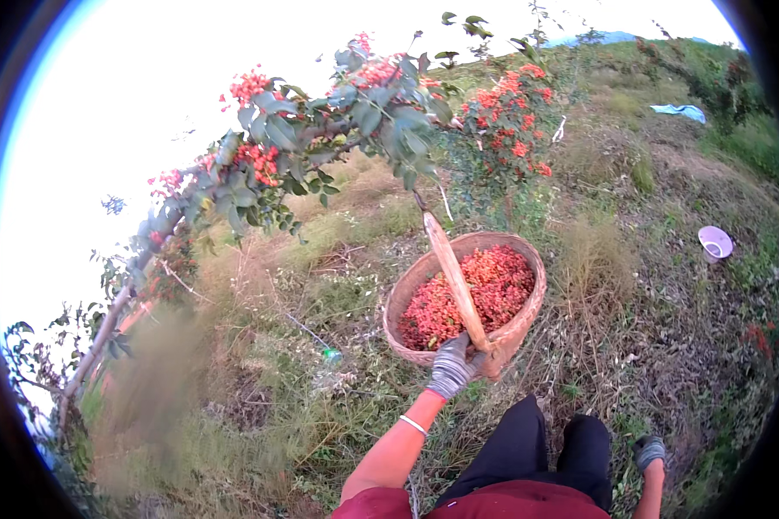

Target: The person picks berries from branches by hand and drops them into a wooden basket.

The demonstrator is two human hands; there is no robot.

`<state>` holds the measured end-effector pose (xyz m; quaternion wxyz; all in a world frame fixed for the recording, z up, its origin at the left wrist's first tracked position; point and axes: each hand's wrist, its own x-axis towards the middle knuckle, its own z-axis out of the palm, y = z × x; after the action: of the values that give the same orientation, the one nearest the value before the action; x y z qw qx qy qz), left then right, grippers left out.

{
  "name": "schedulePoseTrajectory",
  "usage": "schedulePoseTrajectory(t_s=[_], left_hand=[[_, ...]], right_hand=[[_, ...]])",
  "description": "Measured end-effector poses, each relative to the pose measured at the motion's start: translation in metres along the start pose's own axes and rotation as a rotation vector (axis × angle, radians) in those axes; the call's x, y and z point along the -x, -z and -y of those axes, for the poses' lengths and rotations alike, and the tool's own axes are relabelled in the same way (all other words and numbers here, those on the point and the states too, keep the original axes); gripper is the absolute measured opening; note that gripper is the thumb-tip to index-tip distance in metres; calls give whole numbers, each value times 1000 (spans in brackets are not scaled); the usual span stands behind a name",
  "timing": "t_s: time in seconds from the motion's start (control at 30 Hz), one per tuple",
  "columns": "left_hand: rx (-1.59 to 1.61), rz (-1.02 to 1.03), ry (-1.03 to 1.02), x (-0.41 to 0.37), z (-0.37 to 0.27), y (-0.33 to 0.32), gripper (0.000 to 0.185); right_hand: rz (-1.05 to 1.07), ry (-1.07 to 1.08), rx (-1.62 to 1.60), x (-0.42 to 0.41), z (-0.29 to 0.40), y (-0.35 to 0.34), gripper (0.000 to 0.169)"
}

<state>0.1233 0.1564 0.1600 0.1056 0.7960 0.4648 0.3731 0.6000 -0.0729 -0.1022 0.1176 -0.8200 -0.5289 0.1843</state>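
A woven basket (536, 279) holds a heap of small red berry clusters (470, 292), with some green bits among them. Its wooden handle (451, 269) arches over the opening. My left hand (456, 365), in a grey striped knit glove, grips the near end of this handle at the rim. Low at the right, beside my dark trousers, hangs my right hand (649, 451) in a similar glove; its fingers are too small and dark to read. A leafy branch (337, 130) with red berry clusters spans the view above the basket, close to the handle's upper end.
Another berry bush (509, 120) stands beyond the basket. A pink plastic bowl or bucket (715, 242) lies on the grassy slope at the right, and a light blue cloth or sheet (678, 112) farther up. A green bottle-like object (332, 355) rests in the dry grass left of the basket.
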Motion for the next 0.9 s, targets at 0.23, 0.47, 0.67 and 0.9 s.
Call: schedulePoseTrajectory(t_s=[0.23,0.47,0.67,0.9], left_hand=[[-41,57,68,12,0,-39,30],[1006,-82,391,39,38,-94,23],[876,-25,426,58,37,-87,25],[484,-74,147,95,41,-90,29]], right_hand=[[122,604,-443,3,251,151,25],[64,1368,-923,91,448,288,38],[-189,1566,-1278,160,518,359,60],[-408,1342,-1027,162,599,327,58]])
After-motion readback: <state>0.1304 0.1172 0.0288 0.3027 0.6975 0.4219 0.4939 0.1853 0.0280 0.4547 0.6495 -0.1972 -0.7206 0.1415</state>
